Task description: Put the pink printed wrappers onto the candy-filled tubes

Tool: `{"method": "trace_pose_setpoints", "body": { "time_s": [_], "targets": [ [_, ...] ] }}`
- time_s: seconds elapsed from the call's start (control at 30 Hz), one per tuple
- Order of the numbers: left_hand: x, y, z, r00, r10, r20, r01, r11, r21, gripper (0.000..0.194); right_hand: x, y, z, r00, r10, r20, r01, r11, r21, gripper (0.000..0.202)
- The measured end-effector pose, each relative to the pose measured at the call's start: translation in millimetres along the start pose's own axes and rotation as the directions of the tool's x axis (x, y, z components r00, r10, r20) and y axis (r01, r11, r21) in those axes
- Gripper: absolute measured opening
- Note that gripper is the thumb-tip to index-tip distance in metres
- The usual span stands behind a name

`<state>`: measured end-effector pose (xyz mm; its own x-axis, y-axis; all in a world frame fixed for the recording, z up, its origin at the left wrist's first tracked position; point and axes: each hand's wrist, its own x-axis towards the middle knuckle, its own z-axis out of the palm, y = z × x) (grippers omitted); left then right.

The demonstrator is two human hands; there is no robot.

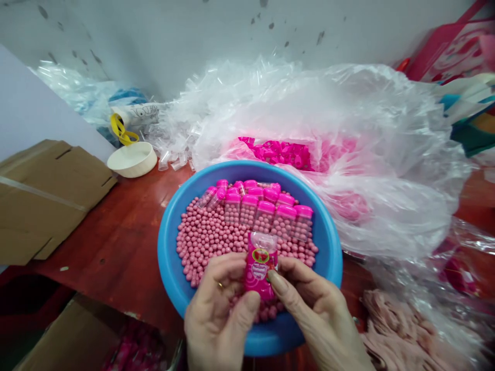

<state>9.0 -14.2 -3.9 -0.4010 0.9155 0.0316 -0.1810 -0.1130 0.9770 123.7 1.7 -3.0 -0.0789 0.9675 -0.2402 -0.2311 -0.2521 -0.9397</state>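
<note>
Over a blue basin [170,216], both hands hold a small candy container [261,293] in a pink printed sleeve, with a clear end pointing away from me. My left hand [222,304] pinches its left side between thumb and fingers. On the right side, the thumb and fingers of my right hand [309,304] grip it. Pink candy balls [209,237] fill the basin. Lying on them at the far side are several clear candy containers [265,216] with bright pink caps, filled with the same balls. The sleeve's lower edge is partly blocked by my fingers.
Behind the basin, a large clear plastic bag [386,129] holds pink caps [282,153]. Clear empty containers [216,98] are heaped at its left. A white round lid [133,159], yellow tape roll [121,131] and cardboard box [54,196] stand left. Pinkish cloth [402,330] lies at right.
</note>
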Motion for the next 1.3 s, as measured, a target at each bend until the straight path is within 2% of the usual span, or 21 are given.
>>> {"method": "trace_pose_setpoints", "body": {
  "time_s": [0.07, 0.13, 0.2, 0.27, 0.33, 0.4, 0.47, 0.57, 0.63, 0.77, 0.93, 1.07, 1.13, 1.2, 1.3],
  "targets": [
    [10.6, 4.4, -4.8, 0.994, -0.1, 0.033, 0.103, 0.992, -0.076, 0.031, 0.5, -2.3, -4.4, 0.998, -0.011, 0.064, 0.016, 0.997, -0.072, 0.015],
    [18.5, 7.0, -9.7, 0.966, -0.216, 0.145, 0.218, 0.976, -0.001, 0.037, -0.7, -3.6, -6.9, 0.993, 0.007, 0.118, 0.008, 0.992, -0.126, 0.013],
    [21.4, 7.9, -12.8, 0.92, -0.339, 0.198, 0.327, 0.94, 0.091, 0.029, -3.6, -3.4, -6.8, 0.989, 0.019, 0.147, 0.001, 0.991, -0.132, 0.014],
    [20.6, 7.9, -12.9, 0.901, -0.403, 0.161, 0.394, 0.915, 0.087, 0.022, -7.9, -1.6, -4.5, 0.99, -0.017, 0.137, 0.037, 0.988, -0.149, 0.015],
    [19.1, 8.1, -10.5, 0.922, -0.38, 0.075, 0.38, 0.925, 0.016, 0.021, -12.8, 1.3, -1.4, 0.991, -0.102, 0.082, 0.117, 0.972, -0.204, 0.015],
    [18.7, 9.3, -6.7, 0.94, -0.34, -0.007, 0.34, 0.939, -0.043, 0.021, -17.6, 4.7, 1.8, 0.973, -0.227, 0.036, 0.228, 0.932, -0.282, 0.01],
    [19.0, 11.4, -3.1, 0.945, -0.323, -0.051, 0.319, 0.944, -0.087, 0.022, -21.9, 8.6, 5.1, 0.916, -0.396, 0.066, 0.392, 0.848, -0.357, 0.014],
    [18.1, 14.5, 0.3, 0.938, -0.341, -0.059, 0.331, 0.935, -0.127, 0.024, -27.7, 17.0, 11.6, 0.761, -0.623, 0.177, 0.621, 0.624, -0.474, 0.022],
    [16.2, 15.8, 1.0, 0.926, -0.375, -0.027, 0.366, 0.915, -0.171, 0.023, -31.1, 24.9, 17.0, 0.693, -0.7, 0.174, 0.66, 0.518, -0.544, 0.017],
    [11.9, 16.5, -0.7, 0.89, -0.451, 0.059, 0.451, 0.856, -0.252, 0.018, -36.0, 39.1, 24.6, 0.632, -0.767, 0.112, 0.666, 0.464, -0.583, 0.016],
    [7.5, 19.4, -3.2, 0.882, -0.462, 0.097, 0.471, 0.847, -0.245, 0.013, -38.1, 39.1, 24.0, 0.634, -0.753, 0.178, 0.687, 0.443, -0.576, 0.014],
    [3.5, 23.4, -0.2, 0.887, -0.453, 0.091, 0.461, 0.862, -0.21, 0.015, -37.4, 34.6, 19.5, 0.586, -0.785, 0.202, 0.702, 0.367, -0.61, 0.016],
    [1.7, 23.8, 2.9, 0.891, -0.446, 0.083, 0.453, 0.862, -0.229, 0.014, -37.1, 34.4, 17.2, 0.577, -0.791, 0.203, 0.711, 0.365, -0.601, 0.017],
    [0.7, 22.9, 6.3, 0.899, -0.436, 0.05, 0.43, 0.855, -0.29, 0.012, -37.3, 35.8, 15.9, 0.603, -0.779, 0.169, 0.703, 0.42, -0.573, 0.018],
    [0.5, 20.3, 9.6, 0.909, -0.416, -0.038, 0.373, 0.849, -0.376, 0.008, -37.9, 38.5, 17.7, 0.67, -0.742, 0.022, 0.642, 0.564, -0.519, 0.012]
  ]
}}
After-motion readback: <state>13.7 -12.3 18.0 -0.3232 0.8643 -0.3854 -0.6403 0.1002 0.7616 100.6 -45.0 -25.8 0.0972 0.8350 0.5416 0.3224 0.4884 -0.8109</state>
